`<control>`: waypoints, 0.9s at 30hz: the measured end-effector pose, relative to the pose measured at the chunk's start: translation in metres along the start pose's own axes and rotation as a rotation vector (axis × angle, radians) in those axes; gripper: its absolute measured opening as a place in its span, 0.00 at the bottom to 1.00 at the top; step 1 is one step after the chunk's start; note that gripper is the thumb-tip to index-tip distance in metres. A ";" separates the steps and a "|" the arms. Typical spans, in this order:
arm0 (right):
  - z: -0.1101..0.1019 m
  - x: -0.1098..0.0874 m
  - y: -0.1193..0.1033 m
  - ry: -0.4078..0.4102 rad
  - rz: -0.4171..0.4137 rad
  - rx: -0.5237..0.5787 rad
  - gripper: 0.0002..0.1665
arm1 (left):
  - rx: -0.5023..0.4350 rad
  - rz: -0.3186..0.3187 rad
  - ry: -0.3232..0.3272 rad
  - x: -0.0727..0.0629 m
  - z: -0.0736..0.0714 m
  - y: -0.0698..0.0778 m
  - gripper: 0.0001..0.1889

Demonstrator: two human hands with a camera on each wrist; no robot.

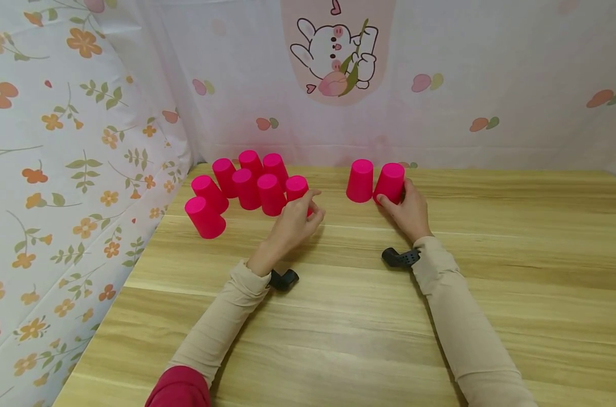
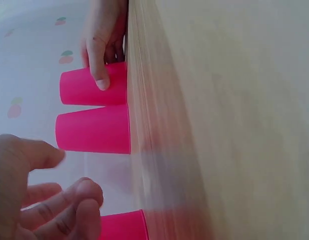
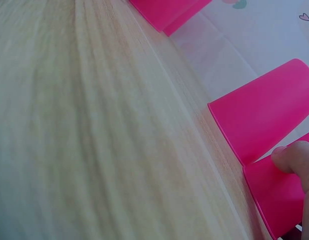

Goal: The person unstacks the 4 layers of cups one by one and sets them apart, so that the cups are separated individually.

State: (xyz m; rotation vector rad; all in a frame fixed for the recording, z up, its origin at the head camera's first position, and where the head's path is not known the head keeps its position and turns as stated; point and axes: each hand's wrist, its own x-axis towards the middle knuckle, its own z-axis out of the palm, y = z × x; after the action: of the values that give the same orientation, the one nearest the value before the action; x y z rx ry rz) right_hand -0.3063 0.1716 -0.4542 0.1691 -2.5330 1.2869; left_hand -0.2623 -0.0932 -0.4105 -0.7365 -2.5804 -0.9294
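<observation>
My right hand [image 1: 410,212] grips an upside-down bright pink cup [image 1: 391,180], thumb on its near side and fingers round the far right side. Just left of it stands another upside-down pink cup [image 1: 361,182]; their bases meet or nearly meet in the right wrist view. My left hand [image 1: 297,219] hovers before a pink cup [image 1: 297,185], partly hiding it. In the left wrist view the left hand's fingers [image 2: 49,212] are loosely bent, apart from the thumb, with nothing between them. Both right-side cups [image 2: 93,131] appear beyond it.
Several more upside-down pink cups [image 1: 246,189] stand clustered on the left of the wooden table [image 1: 338,333]. The nearest cup [image 1: 205,217] is at the cluster's left front. A patterned cloth [image 1: 491,73] hangs behind the table, and a floral one [image 1: 58,226] along the left.
</observation>
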 end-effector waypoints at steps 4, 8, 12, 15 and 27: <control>-0.004 0.001 0.001 0.018 -0.008 0.010 0.30 | -0.069 0.050 0.028 0.005 0.005 0.003 0.21; -0.003 0.001 0.002 0.000 -0.013 0.029 0.30 | -0.118 0.052 0.051 0.008 0.006 0.008 0.21; -0.003 0.000 0.003 -0.016 -0.005 0.027 0.31 | -0.086 0.041 0.063 0.017 0.006 0.013 0.24; -0.001 -0.001 0.003 -0.006 0.001 0.031 0.32 | -0.073 0.021 0.045 0.025 0.005 0.015 0.27; 0.001 0.000 0.001 -0.008 0.017 0.024 0.32 | -0.197 -0.202 -0.038 0.050 0.026 0.027 0.34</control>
State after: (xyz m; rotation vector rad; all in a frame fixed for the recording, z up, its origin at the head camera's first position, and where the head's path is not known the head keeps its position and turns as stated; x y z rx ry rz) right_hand -0.3065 0.1708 -0.4556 0.1587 -2.5324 1.3258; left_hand -0.2907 -0.0399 -0.3950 -0.5525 -2.6600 -1.2568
